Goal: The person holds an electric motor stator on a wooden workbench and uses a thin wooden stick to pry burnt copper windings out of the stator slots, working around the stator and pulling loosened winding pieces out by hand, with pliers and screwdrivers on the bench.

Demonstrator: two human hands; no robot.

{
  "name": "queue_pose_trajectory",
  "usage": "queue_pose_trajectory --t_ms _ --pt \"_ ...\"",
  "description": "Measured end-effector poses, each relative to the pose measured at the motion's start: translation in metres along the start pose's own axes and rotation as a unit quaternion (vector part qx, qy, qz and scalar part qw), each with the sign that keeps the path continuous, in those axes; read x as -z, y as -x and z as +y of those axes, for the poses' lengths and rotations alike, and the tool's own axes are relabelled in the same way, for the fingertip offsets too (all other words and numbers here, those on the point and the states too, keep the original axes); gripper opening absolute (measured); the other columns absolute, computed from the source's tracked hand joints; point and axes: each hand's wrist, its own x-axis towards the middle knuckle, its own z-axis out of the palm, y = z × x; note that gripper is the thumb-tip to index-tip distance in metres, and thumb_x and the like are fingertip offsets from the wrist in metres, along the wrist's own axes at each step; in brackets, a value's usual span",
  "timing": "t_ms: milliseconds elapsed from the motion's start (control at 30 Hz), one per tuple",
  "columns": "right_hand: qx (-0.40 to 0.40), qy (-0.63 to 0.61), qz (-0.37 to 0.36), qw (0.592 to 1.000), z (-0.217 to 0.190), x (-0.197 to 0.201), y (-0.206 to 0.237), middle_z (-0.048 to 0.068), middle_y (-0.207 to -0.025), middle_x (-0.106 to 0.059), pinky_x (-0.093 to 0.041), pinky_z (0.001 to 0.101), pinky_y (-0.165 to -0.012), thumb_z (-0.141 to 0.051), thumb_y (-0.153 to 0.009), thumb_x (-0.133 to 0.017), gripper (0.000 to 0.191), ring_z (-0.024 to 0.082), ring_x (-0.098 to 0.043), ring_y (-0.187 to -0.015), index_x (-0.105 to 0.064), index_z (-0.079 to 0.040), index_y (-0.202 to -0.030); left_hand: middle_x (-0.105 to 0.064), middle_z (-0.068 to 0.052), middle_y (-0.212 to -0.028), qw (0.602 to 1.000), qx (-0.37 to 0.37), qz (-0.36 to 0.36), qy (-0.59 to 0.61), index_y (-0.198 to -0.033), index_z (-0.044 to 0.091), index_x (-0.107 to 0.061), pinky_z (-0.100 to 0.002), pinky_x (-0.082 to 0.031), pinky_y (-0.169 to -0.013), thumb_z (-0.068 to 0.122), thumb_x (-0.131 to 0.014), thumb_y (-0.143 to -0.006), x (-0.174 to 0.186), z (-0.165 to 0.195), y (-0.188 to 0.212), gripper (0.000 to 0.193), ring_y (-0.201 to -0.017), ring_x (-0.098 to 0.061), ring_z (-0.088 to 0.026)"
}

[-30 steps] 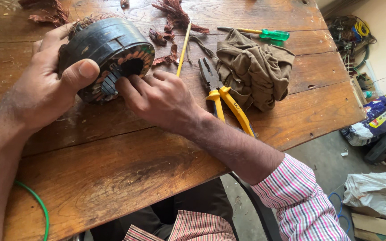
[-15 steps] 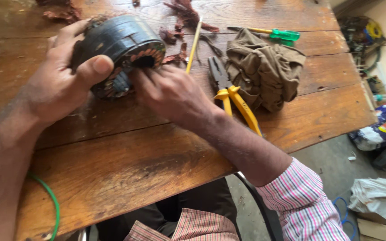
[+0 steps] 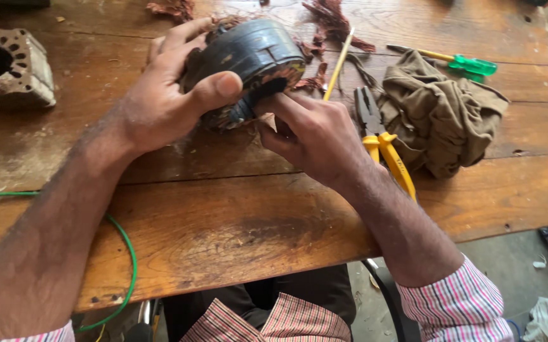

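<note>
Worn, scratched wood planks make up the tabletop, and on its far middle part sits a dark round motor stator, tipped on its side with its open end toward the person. The left hand wraps over the stator from the left, fingers curled across the top and the thumb pressed on the near face, gripping it firmly. The right hand comes in from the right, just below and touching the stator's open end, its fingertips bunched and pushed into the core; what they pinch there cannot be told. Just right of that hand lie yellow-handled pliers, a thin wooden stick and a crumpled brown cloth, with a green-handled screwdriver beyond. Reddish wire scraps lie scattered behind the stator. A grey metal housing rests at the far left, and a green wire loops over the near edge.
</note>
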Motion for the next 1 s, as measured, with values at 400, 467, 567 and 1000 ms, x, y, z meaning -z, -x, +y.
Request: queue_pose_trajectory --t_ms 400,467,567,1000 --pt "0.015 -0.003 -0.008 1.000 -0.005 0.000 -0.001 0.011 -0.099 -0.071 -0.061 0.0394 -0.068 -0.016 -0.102 -0.069 0.022 0.025 -0.073 -0.081 -0.066 -0.007 -0.121 -0.037 -0.019 -0.156 0.998 -0.033 0.000 0.052 -0.151 0.000 -0.045 -0.051 -0.029 -0.127 0.093 -0.047 -0.084 0.000 0.003 0.000 0.114 -0.151 -0.031 -0.034" --pt "0.030 -0.008 0.000 1.000 -0.006 0.000 -0.001 0.011 -0.103 -0.071 -0.061 0.0398 -0.071 -0.015 -0.102 -0.068 0.021 0.026 -0.074 -0.084 -0.066 -0.008 -0.122 -0.034 -0.021 -0.160 0.999 -0.031 -0.001 0.026 -0.153 -0.001 -0.047 -0.052 -0.029 -0.127 0.090 -0.048 -0.089 -0.001 0.003 -0.001 0.111 -0.154 -0.027 -0.036" --pt "0.018 0.003 -0.004 1.000 -0.004 -0.001 -0.001 0.009 -0.097 -0.072 -0.060 0.0405 -0.069 -0.015 -0.102 -0.069 0.016 0.026 -0.073 -0.081 -0.068 -0.009 -0.117 -0.033 -0.020 -0.163 0.999 -0.031 -0.003 0.007 -0.155 0.001 -0.051 -0.053 -0.028 -0.129 0.089 -0.047 -0.090 -0.001 0.001 -0.001 0.109 -0.155 -0.027 -0.036" --pt "-0.026 0.018 -0.074 0.997 0.003 -0.010 -0.003 0.008 -0.070 -0.067 -0.056 0.0386 -0.053 -0.020 -0.092 -0.071 0.056 0.023 -0.069 -0.061 -0.049 -0.011 -0.143 -0.034 -0.018 -0.165 1.000 -0.021 0.003 0.021 -0.156 0.001 -0.048 -0.050 -0.026 -0.130 0.087 -0.052 -0.090 -0.001 0.000 -0.001 0.109 -0.157 -0.027 -0.035"
